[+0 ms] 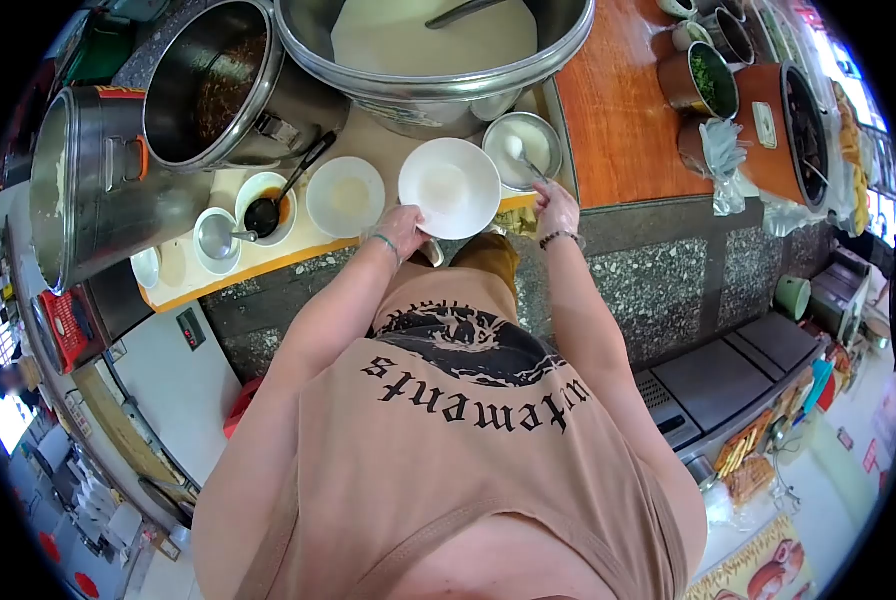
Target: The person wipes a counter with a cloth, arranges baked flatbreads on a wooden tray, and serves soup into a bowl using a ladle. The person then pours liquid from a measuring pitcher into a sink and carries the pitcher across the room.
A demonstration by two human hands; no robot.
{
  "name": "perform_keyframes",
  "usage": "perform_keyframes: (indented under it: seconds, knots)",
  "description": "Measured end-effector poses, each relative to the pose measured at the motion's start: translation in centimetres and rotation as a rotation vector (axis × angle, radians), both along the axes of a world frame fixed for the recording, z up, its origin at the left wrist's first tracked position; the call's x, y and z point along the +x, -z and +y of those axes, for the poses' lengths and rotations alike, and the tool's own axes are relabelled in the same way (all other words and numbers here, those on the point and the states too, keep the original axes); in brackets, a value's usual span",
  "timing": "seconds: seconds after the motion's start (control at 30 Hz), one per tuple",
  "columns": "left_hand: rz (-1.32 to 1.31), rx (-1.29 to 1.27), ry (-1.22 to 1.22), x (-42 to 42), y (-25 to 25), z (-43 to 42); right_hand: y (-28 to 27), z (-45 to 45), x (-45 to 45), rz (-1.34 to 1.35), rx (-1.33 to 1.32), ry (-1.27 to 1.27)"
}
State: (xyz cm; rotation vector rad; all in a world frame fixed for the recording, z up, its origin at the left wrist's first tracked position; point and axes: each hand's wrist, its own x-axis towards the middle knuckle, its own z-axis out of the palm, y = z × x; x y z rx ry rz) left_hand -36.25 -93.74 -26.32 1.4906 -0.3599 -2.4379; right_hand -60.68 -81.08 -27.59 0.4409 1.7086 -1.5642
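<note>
My left hand [404,229], in a clear glove, grips the near-left rim of a white bowl [473,212], fingers closed on it. A pale patch shows at the bowl's bottom; I cannot tell what it is. My gloved right hand [557,210] pinches the handle of a spoon [516,148]. The spoon's head is over a small metal bowl [554,172] that has white stuff in it, just right of the white bowl. To the left stands another pale bowl [320,205] with a yellowish bottom.
A big metal pot [418,90] of white liquid with a ladle stands behind. At left are a pot of brown sauce [230,95], a tall steel pot [98,210], a black ladle [313,150] in a sauce bowl, and a small white bowl [216,228]. Chopped greens [706,80] sit far right.
</note>
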Motion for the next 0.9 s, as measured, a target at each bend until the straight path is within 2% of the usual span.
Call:
perform_keyframes:
  seconds: [0.1, 0.17, 0.2, 0.23, 0.3, 0.37, 0.43, 0.47, 0.5, 0.57, 0.6, 0.67, 0.73, 0.77, 0.8, 0.83, 0.9]
  knots:
    - [-0.056, 0.004, 0.051, -1.4, -1.6, 0.2, -3.9, 1.0, 0.5, 0.076, -0.051, -0.043]
    - [0.055, -0.024, 0.024, -2.2, -0.3, 0.4, -6.5, 1.7, 0.9, 0.322, 0.012, -0.404]
    - [0.053, -0.025, 0.03, -2.6, 0.1, 0.5, -5.9, 2.3, 0.7, 0.408, 0.033, -0.516]
    - [0.054, -0.022, 0.029, -2.7, 0.4, 0.8, -6.1, 2.5, 0.4, 0.408, 0.036, -0.517]
    - [-0.009, -0.001, 0.015, -3.3, -0.6, 0.7, -6.7, 2.0, -0.5, 0.297, -0.001, -0.245]
    - [0.026, 0.008, 0.039, -2.7, -1.1, 1.0, -3.3, 2.5, -2.6, 0.292, -0.025, -0.261]
    - [0.068, -0.01, 0.057, -1.5, -1.5, 0.9, -1.2, 1.1, -4.0, 0.342, 0.071, -0.394]
    - [0.151, -0.031, 0.021, -0.9, -1.4, 1.3, -0.7, 0.3, -4.6, 0.337, 0.134, -0.51]
    - [0.236, -0.053, -0.013, -0.3, -1.9, 1.7, 2.6, 0.3, -6.5, 0.321, 0.142, -0.716]
    - [0.15, -0.08, 0.051, 0.0, -6.7, 1.5, 1.4, -1.6, -8.1, 0.433, 0.468, -0.967]
    - [0.167, -0.069, 0.047, 0.3, -8.8, 1.4, 0.1, -1.9, -8.6, 0.459, 0.453, -0.968]
    - [0.266, -0.092, 0.002, 0.3, -13.3, 1.8, -5.8, -2.9, -9.0, 0.948, 0.571, -0.878]
    - [0.336, -0.138, -0.066, -0.4, -17.6, 2.1, -12.4, -5.1, -11.0, 1.117, 0.369, -0.716]
    - [0.398, -0.175, -0.12, -0.7, -19.6, 2.3, -10.5, -6.3, -14.5, 1.283, 0.242, -0.685]
    - [0.476, -0.261, -0.173, -1.4, -21.5, 2.2, -16.0, -8.4, -14.3, 1.541, 0.118, -0.705]
    - [0.418, -0.273, -0.203, -2.1, -23.6, 2.0, -18.0, -10.8, -15.3, 1.637, -0.03, -0.728]
    - [0.377, -0.348, -0.291, -3.7, -25.7, 1.0, -21.9, -15.7, -15.0, 1.825, -0.035, -0.905]
